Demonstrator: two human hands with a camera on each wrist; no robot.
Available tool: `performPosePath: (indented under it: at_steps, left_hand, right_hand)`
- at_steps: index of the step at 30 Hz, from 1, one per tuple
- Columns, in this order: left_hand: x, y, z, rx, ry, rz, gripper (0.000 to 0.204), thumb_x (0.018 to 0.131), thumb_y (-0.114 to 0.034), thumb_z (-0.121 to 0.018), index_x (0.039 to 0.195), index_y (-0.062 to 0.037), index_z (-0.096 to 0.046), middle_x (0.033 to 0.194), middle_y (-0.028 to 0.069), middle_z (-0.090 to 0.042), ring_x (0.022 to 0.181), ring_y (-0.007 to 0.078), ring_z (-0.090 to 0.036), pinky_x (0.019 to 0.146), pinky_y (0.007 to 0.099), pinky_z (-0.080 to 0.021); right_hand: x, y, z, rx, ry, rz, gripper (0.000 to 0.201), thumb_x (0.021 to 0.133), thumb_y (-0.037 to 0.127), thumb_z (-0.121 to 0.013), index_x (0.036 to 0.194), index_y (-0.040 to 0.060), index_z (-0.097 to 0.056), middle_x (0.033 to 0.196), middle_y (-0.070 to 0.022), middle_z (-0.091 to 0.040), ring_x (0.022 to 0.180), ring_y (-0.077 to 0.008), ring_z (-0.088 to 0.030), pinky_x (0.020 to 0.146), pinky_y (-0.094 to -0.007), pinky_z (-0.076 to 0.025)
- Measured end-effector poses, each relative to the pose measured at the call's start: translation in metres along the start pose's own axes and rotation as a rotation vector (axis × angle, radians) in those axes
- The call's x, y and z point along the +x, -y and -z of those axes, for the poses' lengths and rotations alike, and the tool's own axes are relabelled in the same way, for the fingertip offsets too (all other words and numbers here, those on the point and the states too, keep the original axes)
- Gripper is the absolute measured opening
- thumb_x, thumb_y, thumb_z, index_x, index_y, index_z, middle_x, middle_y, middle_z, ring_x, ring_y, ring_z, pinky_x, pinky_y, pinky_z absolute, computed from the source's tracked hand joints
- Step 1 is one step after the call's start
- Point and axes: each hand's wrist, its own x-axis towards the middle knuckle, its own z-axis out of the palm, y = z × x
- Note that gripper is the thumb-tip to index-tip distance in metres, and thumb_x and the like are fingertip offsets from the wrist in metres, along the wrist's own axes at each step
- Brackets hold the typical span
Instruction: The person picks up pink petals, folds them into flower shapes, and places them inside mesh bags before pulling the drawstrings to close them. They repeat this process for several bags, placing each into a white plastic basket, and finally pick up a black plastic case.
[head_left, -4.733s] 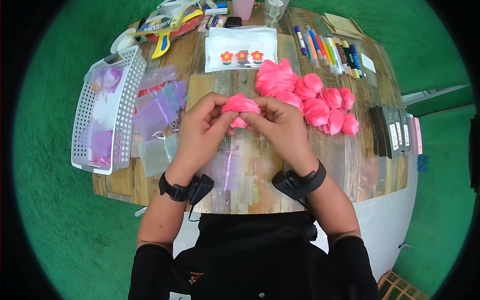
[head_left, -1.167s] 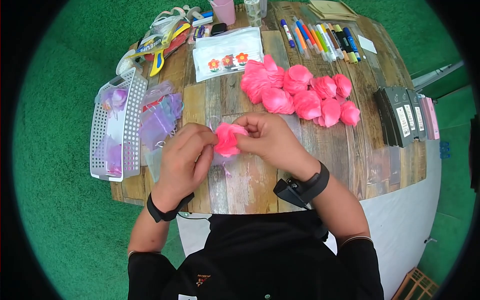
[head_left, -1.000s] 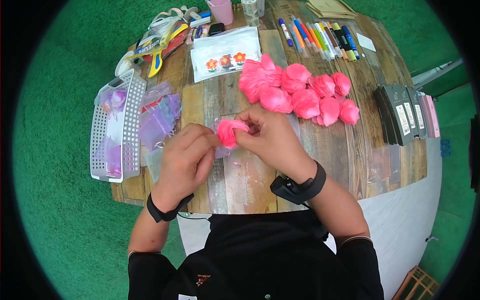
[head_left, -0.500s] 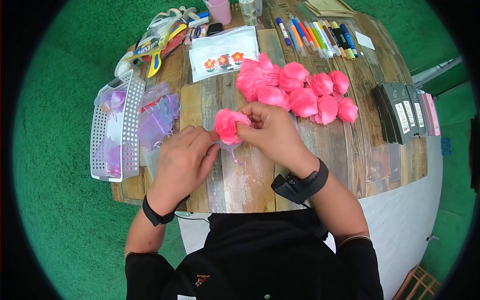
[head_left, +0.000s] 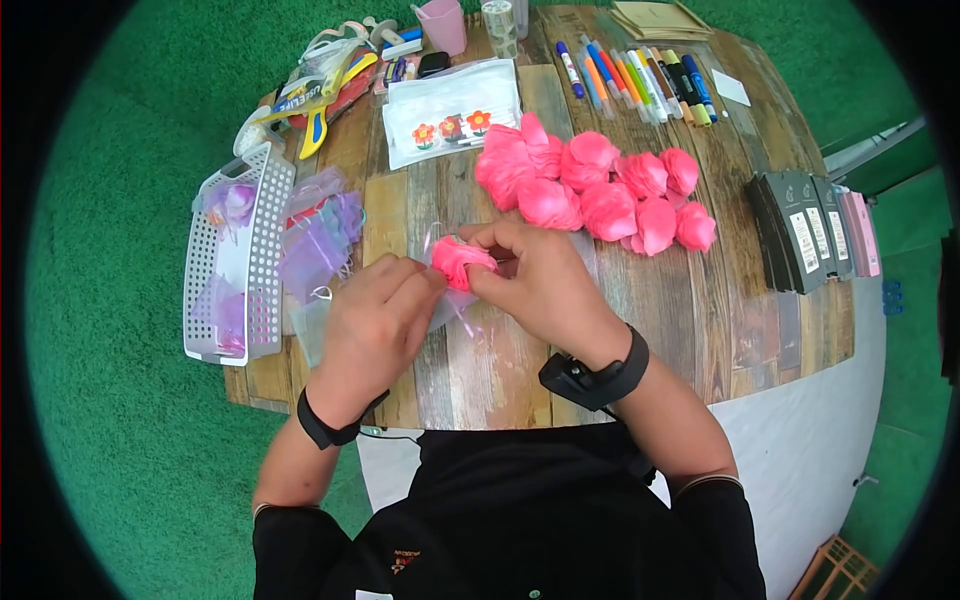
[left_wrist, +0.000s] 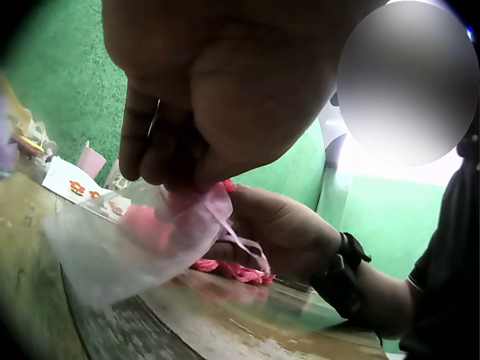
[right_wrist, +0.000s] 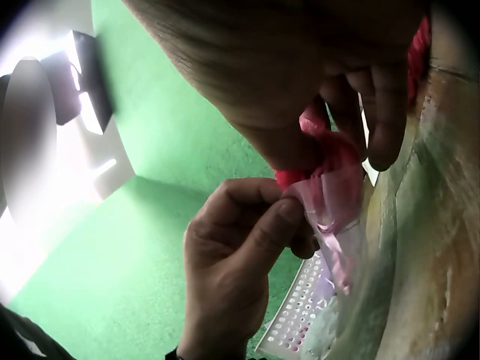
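A bundle of pink artificial petals sits between the two hands, partly inside a sheer lilac drawstring bag. My right hand pinches the petals from above, thumb and forefinger at the bag's mouth. The left hand pinches the bag's rim between thumb and fingers. Pink shows through the thin cloth in the left wrist view, where the bag hangs over the table and its ribbon dangles. Beyond the right hand lie several more pink petal bundles.
At left stand a white perforated basket and a heap of sheer bags. A flower-print pouch, markers and a pink cup lie farther back. Black boxes stand at the right edge.
Earlier both hands held the petals above the bag lying on the table. Now the left hand grips the bag's rim and the petals are partly inside it, lower and farther left.
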Motion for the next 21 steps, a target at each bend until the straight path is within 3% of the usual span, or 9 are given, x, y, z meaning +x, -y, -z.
performPosePath:
  at_steps: [2, 5, 8, 11, 14, 17, 20, 21]
  left_hand:
    - [-0.001, 0.002, -0.002, 0.014, -0.048, -0.025, 0.02, 0.083, 0.006, -0.078, 0.1, -0.0012, -0.071, 0.094, 0.0129, -0.071, 0.084, 0.0337, -0.069, 0.071, 0.0428, -0.055]
    - [0.0, 0.001, -0.001, 0.047, -0.089, -0.064, 0.024, 0.081, 0.007, -0.079, 0.102, -0.0017, -0.071, 0.096, 0.0134, -0.071, 0.083, 0.0336, -0.069, 0.071, 0.0422, -0.055]
    - [0.0, 0.0, 0.0, 0.054, -0.082, -0.078, 0.025, 0.08, 0.007, -0.08, 0.102, -0.002, -0.072, 0.098, 0.0138, -0.071, 0.085, 0.0339, -0.069, 0.071, 0.0424, -0.055]
    - [-0.001, 0.001, -0.001, 0.007, -0.094, -0.057, 0.025, 0.081, 0.007, -0.08, 0.103, -0.0018, -0.072, 0.1, 0.0144, -0.071, 0.086, 0.034, -0.07, 0.073, 0.041, -0.056]
    - [0.001, -0.004, 0.005, -0.088, -0.101, -0.025, 0.024, 0.083, 0.005, -0.081, 0.103, -0.0013, -0.072, 0.102, 0.0156, -0.071, 0.087, 0.0343, -0.07, 0.076, 0.0379, -0.056]
    - [-0.001, -0.003, 0.01, -0.154, -0.101, -0.02, 0.02, 0.087, 0.002, -0.081, 0.104, -0.001, -0.071, 0.103, 0.0145, -0.071, 0.086, 0.0292, -0.07, 0.077, 0.0339, -0.055]
    - [-0.005, 0.0, 0.005, -0.331, -0.15, 0.257, 0.017, 0.091, 0.0, -0.08, 0.104, -0.0007, -0.069, 0.1, 0.0104, -0.069, 0.086, 0.0203, -0.068, 0.077, 0.0307, -0.054]
    - [-0.004, 0.002, 0.006, -0.342, -0.128, 0.305, 0.017, 0.091, 0.0, -0.08, 0.104, -0.0006, -0.069, 0.099, 0.009, -0.069, 0.085, 0.0177, -0.066, 0.076, 0.0297, -0.053]
  right_hand:
    - [0.001, -0.004, 0.001, 0.056, 0.022, -0.022, 0.03, 0.096, 0.012, -0.078, 0.121, -0.0047, -0.076, 0.107, -0.0127, -0.079, 0.094, -0.0149, -0.074, 0.086, -0.0311, -0.061]
    - [0.002, -0.01, -0.002, 0.043, -0.004, 0.037, 0.027, 0.091, 0.016, -0.08, 0.108, -0.0043, -0.075, 0.088, -0.0192, -0.074, 0.079, -0.028, -0.073, 0.074, -0.0381, -0.057]
    - [0.001, -0.003, -0.002, 0.104, 0.049, 0.032, 0.026, 0.092, 0.015, -0.08, 0.108, -0.0044, -0.075, 0.087, -0.0189, -0.075, 0.078, -0.0265, -0.074, 0.074, -0.0366, -0.058]
    - [0.002, 0.002, 0.005, 0.089, 0.144, -0.048, 0.025, 0.096, 0.012, -0.078, 0.114, -0.0061, -0.073, 0.096, -0.0088, -0.075, 0.085, -0.0106, -0.07, 0.079, -0.0302, -0.058]
    - [0.0, 0.001, 0.002, 0.158, 0.066, -0.001, 0.025, 0.095, 0.011, -0.079, 0.114, -0.0046, -0.073, 0.096, -0.0101, -0.076, 0.085, -0.013, -0.072, 0.078, -0.0314, -0.059]
    - [-0.001, 0.001, 0.001, -0.063, -0.022, 0.158, 0.025, 0.092, 0.01, -0.081, 0.113, -0.0014, -0.073, 0.098, -0.0125, -0.076, 0.084, -0.0193, -0.075, 0.077, -0.0337, -0.059]
    - [-0.001, 0.006, -0.001, -0.187, -0.12, 0.362, 0.02, 0.086, 0.008, -0.079, 0.103, 0.0015, -0.072, 0.088, -0.0145, -0.072, 0.081, -0.0349, -0.071, 0.073, -0.0438, -0.058]
    - [-0.001, 0.006, -0.002, -0.205, -0.131, 0.388, 0.02, 0.086, 0.008, -0.079, 0.103, 0.002, -0.071, 0.09, -0.0143, -0.072, 0.083, -0.0351, -0.071, 0.074, -0.0443, -0.058]
